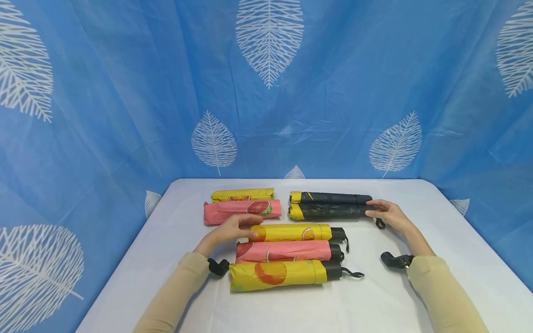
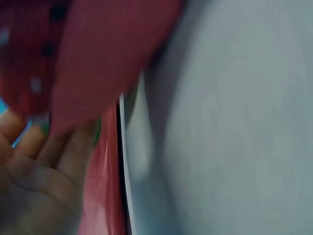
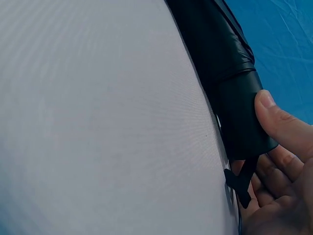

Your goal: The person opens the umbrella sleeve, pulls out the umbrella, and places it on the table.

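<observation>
My left hand reaches over the left end of a yellow folding umbrella with orange-slice print, thumb at that end, fingers loosely extended. In the left wrist view its fingertips are hidden behind pink watermelon-print fabric. At the back right lie two black folding umbrellas with yellow ends, a rear one and a front one, side by side. My right hand holds their handle ends, fingers behind and thumb in front. Up close, the thumb presses a black handle with a dangling wrist strap.
A pink watermelon umbrella and another yellow umbrella lie in front. Another pink one and a yellow one sit at the back left. The white table meets a blue leaf-print curtain.
</observation>
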The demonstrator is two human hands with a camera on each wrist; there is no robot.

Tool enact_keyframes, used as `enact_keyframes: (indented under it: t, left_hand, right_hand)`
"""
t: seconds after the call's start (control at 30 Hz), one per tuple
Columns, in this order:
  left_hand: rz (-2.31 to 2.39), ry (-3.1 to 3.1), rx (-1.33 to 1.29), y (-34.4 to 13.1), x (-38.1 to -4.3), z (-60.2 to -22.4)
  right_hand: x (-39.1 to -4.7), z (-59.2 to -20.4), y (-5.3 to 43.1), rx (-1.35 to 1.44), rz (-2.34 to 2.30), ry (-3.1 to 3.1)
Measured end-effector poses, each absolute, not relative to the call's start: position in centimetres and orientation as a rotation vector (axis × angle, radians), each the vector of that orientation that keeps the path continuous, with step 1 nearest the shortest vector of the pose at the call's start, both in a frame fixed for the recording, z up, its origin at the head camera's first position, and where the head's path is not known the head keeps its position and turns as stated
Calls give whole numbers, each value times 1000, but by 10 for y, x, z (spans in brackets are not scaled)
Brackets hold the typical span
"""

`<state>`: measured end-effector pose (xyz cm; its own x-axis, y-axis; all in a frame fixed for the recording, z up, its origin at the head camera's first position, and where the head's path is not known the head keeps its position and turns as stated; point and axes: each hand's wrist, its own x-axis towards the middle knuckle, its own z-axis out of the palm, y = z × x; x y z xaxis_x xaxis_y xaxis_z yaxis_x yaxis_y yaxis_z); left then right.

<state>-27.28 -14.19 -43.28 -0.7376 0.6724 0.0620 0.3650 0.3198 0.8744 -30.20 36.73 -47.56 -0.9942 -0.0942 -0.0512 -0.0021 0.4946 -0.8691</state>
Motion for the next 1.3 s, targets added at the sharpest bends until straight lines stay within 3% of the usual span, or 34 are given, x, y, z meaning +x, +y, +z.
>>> enact_keyframes:
  t: [0.27,0.8,1.07,1.3]
  left_hand:
    - [1197,2389,918,-135,-286,-460]
    - [1158,2437,970,-124,-291,-465]
    - [1318,2354,920,-122,-289,-462]
    - [1521,2314,885,-122,-269,-431]
  right_hand:
    - [-299,-470,366,-85,-1470,2715]
    - [-280,-430,361,-38,-1448,2841]
    - [-269,-406,338,-200,-1544,2765]
    - [-265,-401,321,-310,-1577,2703]
